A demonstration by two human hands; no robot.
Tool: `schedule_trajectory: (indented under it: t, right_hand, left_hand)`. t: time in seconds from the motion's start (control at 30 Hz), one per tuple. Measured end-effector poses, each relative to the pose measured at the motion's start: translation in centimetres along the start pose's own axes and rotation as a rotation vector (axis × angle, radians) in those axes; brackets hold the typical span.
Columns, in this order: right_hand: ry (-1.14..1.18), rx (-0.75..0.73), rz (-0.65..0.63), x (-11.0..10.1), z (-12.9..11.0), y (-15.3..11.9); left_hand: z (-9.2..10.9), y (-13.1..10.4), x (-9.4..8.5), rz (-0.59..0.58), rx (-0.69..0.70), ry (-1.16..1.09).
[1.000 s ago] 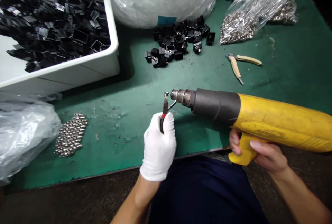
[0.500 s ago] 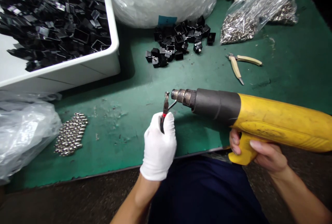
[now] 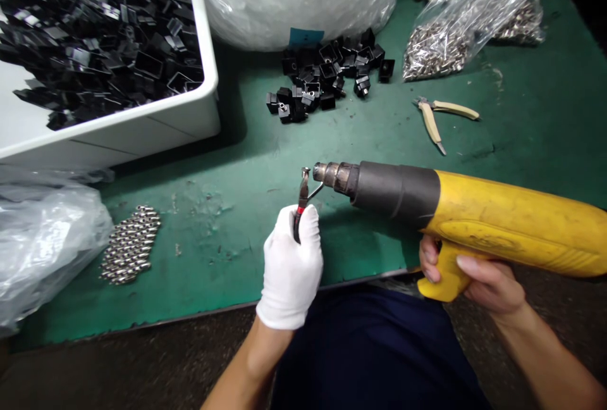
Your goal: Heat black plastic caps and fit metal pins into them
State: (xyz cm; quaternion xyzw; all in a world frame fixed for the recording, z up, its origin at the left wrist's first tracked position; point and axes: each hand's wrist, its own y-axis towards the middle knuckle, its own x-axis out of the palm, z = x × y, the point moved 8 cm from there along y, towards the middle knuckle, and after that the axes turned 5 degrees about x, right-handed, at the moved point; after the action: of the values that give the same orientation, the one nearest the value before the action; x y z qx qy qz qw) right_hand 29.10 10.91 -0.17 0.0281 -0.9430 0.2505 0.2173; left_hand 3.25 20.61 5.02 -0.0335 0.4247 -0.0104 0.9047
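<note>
My left hand (image 3: pixel 291 264), in a white glove, is closed round a pair of pliers (image 3: pixel 303 198) with dark jaws and a red band. A small shiny metal fitting (image 3: pixel 306 171) sits at the tip of the jaws. My bare right hand (image 3: pixel 488 280) grips the handle of a yellow heat gun (image 3: pixel 512 220). Its stepped metal nozzle (image 3: pixel 336 176) points left, a short gap away from the fitting. A thin bent metal piece (image 3: pixel 315 191) shows between the pliers and the nozzle; what it belongs to is unclear.
Black plastic caps (image 3: pixel 327 71) lie heaped on the green table (image 3: pixel 227 207), behind the pliers. A white bin (image 3: pixel 208 90) holds many more. Metal fittings (image 3: pixel 130 245) stand grouped at left, near a plastic bag (image 3: pixel 47 245). Cream-handled nippers (image 3: pixel 431 122) and bagged fittings (image 3: pixel 436 49) lie right.
</note>
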Motion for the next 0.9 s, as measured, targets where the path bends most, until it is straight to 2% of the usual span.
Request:
schedule_trajectory:
  t: [0.9]
  right_hand:
    - [-0.006, -0.009, 0.002, -0.11, -0.05, -0.04]
  left_hand:
    - [0.08, -0.03, -0.01, 0.003, 0.008, -0.01]
